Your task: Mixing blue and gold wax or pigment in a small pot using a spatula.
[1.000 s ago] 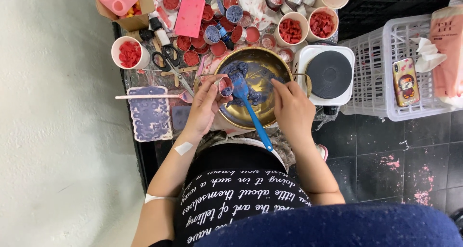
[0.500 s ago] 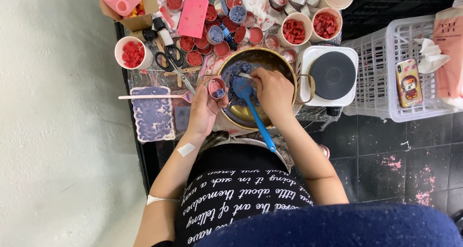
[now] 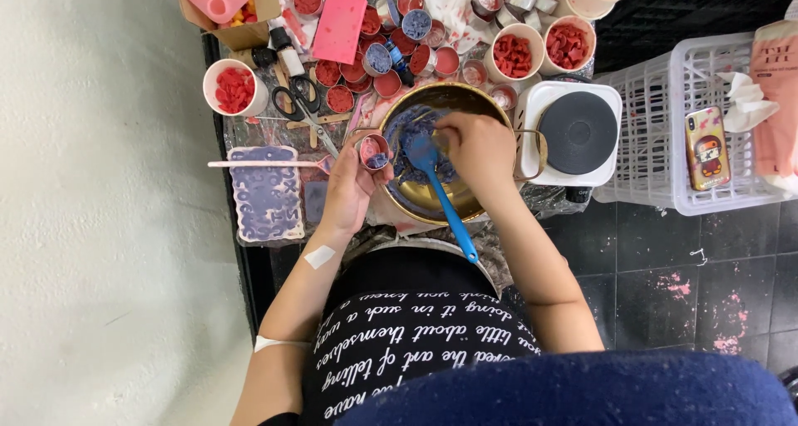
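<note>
Purple wax pieces (image 3: pixel 413 135) are pinched by the right hand (image 3: pixel 478 147) inside the brass bowl (image 3: pixel 432 200); likely light and crumbly, best taken gently. Left hand (image 3: pixel 353 185) grips a small tin cup (image 3: pixel 373 152) by its wall, beside the bowl rim. Blue spatula (image 3: pixel 440 195) rests inside.

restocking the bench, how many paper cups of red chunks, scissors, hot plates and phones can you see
paper cups of red chunks: 3
scissors: 1
hot plates: 1
phones: 1
total: 6
</note>
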